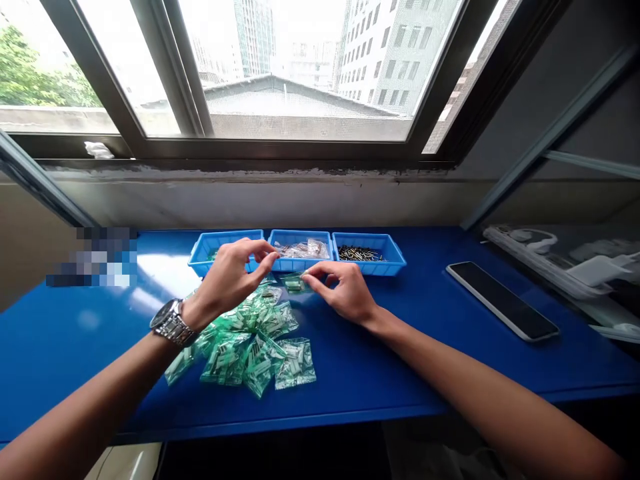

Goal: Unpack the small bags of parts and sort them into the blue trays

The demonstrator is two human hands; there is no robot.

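My right hand (343, 287) pinches the right edge of a small green packet (294, 283) just in front of the middle bin. Above the pile, my left hand (237, 273) has thumb and forefinger near each other in front of the left bin; whether anything is between them is too small to tell. Several green clear packets (227, 360) with small parts inside lie heaped below and beside my left hand. Behind the hands stand a left blue bin (200, 265), a middle blue bin (300, 265) with clear packets, and a right blue bin (373, 268) with dark and brass-coloured pins.
A phone (503, 300) lies on the right of the blue table (380, 373). Behind it, a clear container (550, 263) holds white chargers and cables. A window (310, 80) is beyond the low wall, and grey metal posts stand at both sides.
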